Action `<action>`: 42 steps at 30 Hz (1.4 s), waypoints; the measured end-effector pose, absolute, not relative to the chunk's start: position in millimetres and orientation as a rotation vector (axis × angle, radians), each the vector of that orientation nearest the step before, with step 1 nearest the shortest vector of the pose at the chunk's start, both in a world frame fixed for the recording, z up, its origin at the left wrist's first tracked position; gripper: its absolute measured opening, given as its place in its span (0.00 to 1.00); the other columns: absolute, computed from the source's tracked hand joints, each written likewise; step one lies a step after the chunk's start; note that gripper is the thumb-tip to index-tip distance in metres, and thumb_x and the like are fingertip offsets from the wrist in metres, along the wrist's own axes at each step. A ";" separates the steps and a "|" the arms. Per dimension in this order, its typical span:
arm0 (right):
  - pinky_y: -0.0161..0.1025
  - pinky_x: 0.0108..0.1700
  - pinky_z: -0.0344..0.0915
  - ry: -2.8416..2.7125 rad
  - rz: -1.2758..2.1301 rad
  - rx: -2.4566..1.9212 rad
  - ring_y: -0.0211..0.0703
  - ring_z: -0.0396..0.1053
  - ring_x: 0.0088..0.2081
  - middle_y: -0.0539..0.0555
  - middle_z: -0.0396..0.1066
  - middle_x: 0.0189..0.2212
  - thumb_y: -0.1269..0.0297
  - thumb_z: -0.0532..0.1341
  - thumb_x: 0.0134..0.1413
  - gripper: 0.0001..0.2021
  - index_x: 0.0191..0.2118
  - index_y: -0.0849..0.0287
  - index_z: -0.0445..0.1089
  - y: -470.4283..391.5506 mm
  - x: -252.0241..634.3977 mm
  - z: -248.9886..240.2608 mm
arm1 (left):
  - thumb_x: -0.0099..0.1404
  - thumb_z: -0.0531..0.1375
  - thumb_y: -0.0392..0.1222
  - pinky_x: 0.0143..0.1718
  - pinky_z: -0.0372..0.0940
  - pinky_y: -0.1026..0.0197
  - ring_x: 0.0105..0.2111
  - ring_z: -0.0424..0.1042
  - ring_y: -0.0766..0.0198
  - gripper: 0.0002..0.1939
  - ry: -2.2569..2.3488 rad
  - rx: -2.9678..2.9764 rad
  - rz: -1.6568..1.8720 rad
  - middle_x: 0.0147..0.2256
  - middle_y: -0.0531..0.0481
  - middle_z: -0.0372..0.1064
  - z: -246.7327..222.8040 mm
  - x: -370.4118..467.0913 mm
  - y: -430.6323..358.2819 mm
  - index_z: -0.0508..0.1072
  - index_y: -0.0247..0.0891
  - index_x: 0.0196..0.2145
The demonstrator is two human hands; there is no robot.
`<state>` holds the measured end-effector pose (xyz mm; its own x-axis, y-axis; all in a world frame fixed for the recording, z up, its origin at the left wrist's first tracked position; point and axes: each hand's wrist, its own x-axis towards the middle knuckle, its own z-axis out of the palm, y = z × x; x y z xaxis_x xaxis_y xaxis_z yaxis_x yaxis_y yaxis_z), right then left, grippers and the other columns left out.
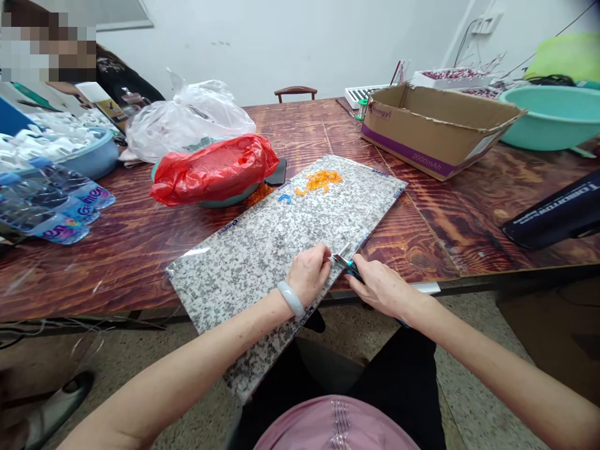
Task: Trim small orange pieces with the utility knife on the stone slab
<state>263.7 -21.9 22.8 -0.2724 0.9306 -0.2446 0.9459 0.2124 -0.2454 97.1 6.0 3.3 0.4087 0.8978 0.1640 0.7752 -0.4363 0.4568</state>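
My right hand is wrapped round a small hand tool with a metal tip and black-and-teal handles; whether it is scissors or pliers I cannot tell. The tip points left, close to the fingers of my left hand. Those fingers are pinched together, and what they hold is too small to make out. Both hands are over the near right edge of a speckled grey stone slab. Farther up the slab lie a pile of orange pieces and a few blue pieces.
A red plastic bag covers a basin left of the slab. Plastic water bottles lie at far left. A cardboard box, a turquoise basin and a dark cylindrical object stand right. Another person is at upper left.
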 end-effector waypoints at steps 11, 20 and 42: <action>0.36 0.28 0.51 2.378 -0.397 1.833 0.48 0.70 0.31 0.56 0.69 0.28 0.61 0.46 0.58 0.08 0.38 0.60 0.55 -24.3 259.8 24.7 | 0.61 0.50 0.35 0.34 0.60 0.63 0.32 0.68 0.64 0.03 1.420 2.352 0.556 0.30 0.51 0.67 3.0 96.6 7.6 0.62 0.38 0.34; 0.36 0.27 0.58 2.179 -0.227 1.871 0.50 0.71 0.31 0.56 0.70 0.26 0.66 0.48 0.59 0.06 0.40 0.61 0.55 -29.2 244.6 27.3 | 0.60 0.50 0.34 0.34 0.60 0.63 0.33 0.67 0.64 0.03 1.426 2.336 0.524 0.30 0.51 0.66 7.2 97.6 7.2 0.61 0.38 0.33; 0.36 0.31 0.61 2.232 -0.385 1.844 0.49 0.71 0.33 0.60 0.70 0.30 0.67 0.47 0.59 0.07 0.42 0.64 0.55 -17.2 242.1 22.9 | 0.64 0.46 0.36 0.38 0.62 0.61 0.35 0.65 0.62 0.08 1.423 2.527 0.036 0.33 0.46 0.63 24.4 92.1 6.0 0.64 0.35 0.34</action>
<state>242.1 -17.2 22.9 -0.1883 0.9242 -0.3323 0.9821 0.1783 -0.0606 92.1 6.0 24.4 0.5252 0.8455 -0.0963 0.8396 -0.4965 0.2203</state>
